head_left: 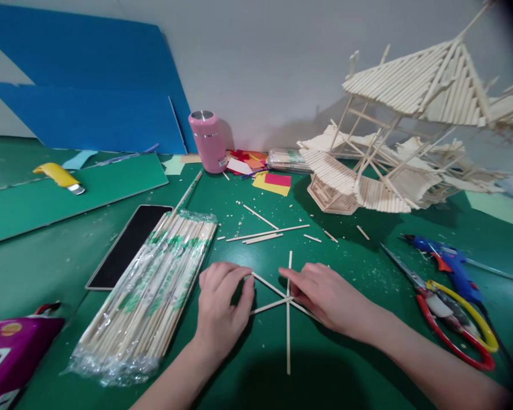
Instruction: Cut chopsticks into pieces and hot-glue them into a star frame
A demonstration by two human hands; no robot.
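Several thin wooden sticks cross at one point and form a star [288,336] lying on the green table. My left hand [222,299] is at the upper-left arm of the star, its index fingertip and thumb closed around that stick's end. On the other side, my right hand [329,293] has its index finger stretched across the upper arm. Its other fingers curl by the crossing and over the lower-right arm, partly hiding it. Beyond the hands lie loose cut sticks [267,233] and small wood crumbs.
Left: a plastic-wrapped chopstick bundle [149,296], a phone [128,247], a purple package [17,353], a yellow cutter [60,176]. Right: scissors [444,313], a blue glue gun [448,265]. At the back stand a pink flask [208,142] and a stick-built pavilion model [414,85].
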